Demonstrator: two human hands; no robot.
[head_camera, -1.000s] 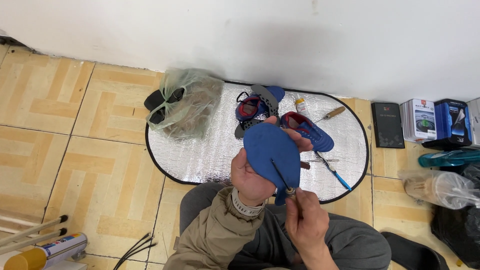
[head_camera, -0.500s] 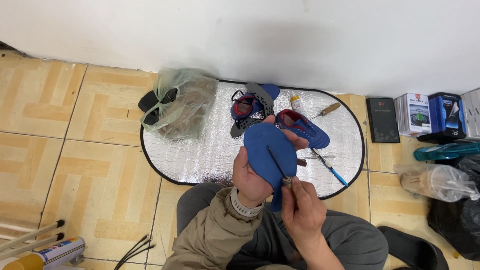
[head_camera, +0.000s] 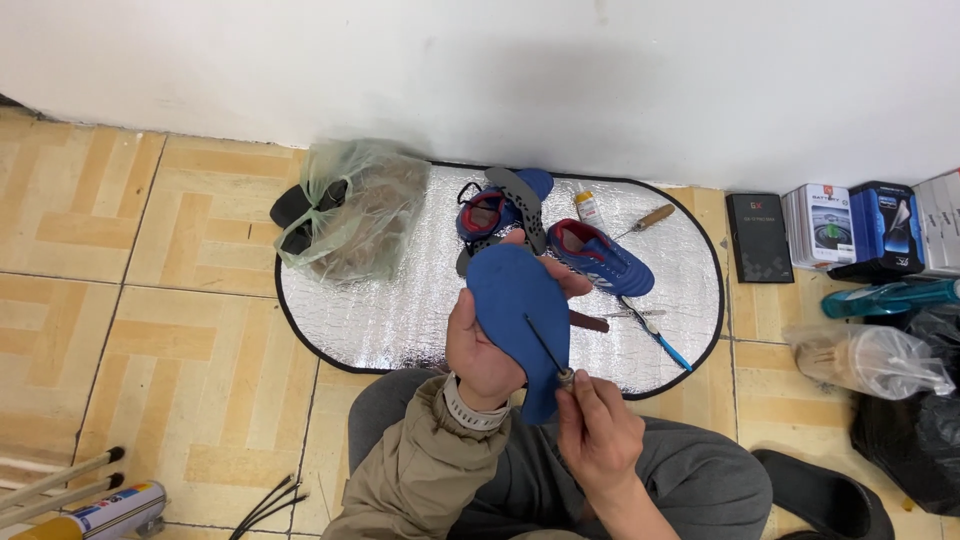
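Oval silver foil mat (head_camera: 400, 310) on tiled floor, bare room at its left edge. Blue foam insole (head_camera: 515, 300) upright over mat's near edge, gripped by left hand (head_camera: 483, 345). Right hand (head_camera: 598, 432) pinching thin dark awl (head_camera: 545, 345), tip touching insole.

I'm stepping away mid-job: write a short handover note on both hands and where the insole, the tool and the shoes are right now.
Left hand: holds the blue foam shoe insole upright over the lap, thumb on its face.
Right hand: pinches the thin dark metal awl with a pale collar, its tip resting against the insole's face.
On the silver quilted oval mat: two blue and red sports shoes, a wooden-handled tool, a small pale glue bottle, a blue-handled tool.
Done: the insole is out of the shoes.
Left: cannot tell whether any stitching or hole has been made; neither shoe is in hand.
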